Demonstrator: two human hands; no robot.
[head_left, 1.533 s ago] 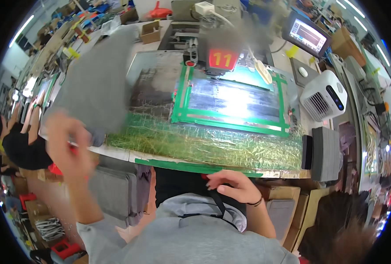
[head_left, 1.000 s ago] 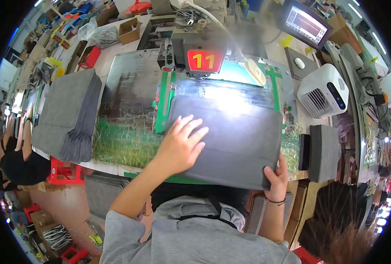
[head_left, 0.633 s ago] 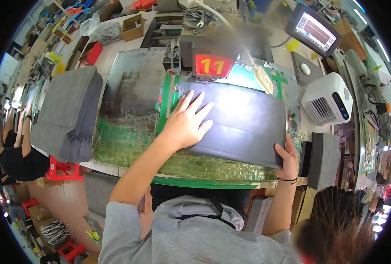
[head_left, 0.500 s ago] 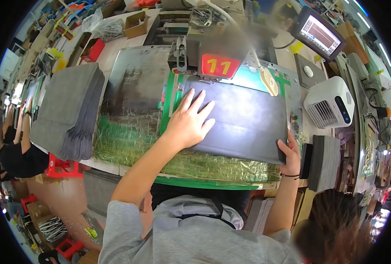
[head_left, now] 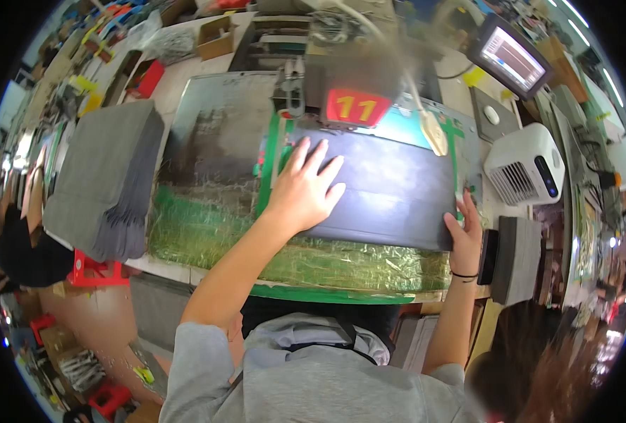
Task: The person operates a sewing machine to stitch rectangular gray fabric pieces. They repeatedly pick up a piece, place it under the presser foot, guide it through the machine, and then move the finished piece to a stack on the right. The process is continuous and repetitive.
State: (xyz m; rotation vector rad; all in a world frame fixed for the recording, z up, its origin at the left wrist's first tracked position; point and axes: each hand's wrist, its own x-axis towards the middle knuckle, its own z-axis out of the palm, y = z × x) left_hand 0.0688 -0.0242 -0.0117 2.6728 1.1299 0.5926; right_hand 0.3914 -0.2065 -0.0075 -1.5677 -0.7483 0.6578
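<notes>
A dark grey, flat leather-like sheet [head_left: 383,194] lies on the metal work plate of a machine, under a bright light. My left hand [head_left: 304,185] rests on its left part, fingers spread and palm down. At the right edge is my right hand [head_left: 466,229], with its thumb by the sheet's corner and its fingers stretched apart beyond the edge. Just behind the left fingertips is the machine head [head_left: 357,108], with a red front plate. Green tape [head_left: 272,166] runs along the plate beside the sheet's left edge.
Stacked grey sheets [head_left: 101,176] stand at the left, and another grey stack [head_left: 517,261] at the right. A white fan-like box [head_left: 526,166] and a screen [head_left: 510,56] sit at the right. A white cable with a plug-like end [head_left: 434,134] hangs over the plate.
The sheet's near right corner has swung away from me, squaring the sheet on the plate. My right hand moved slightly away with it, its fingers straighter. The left hand stays nearly in place.
</notes>
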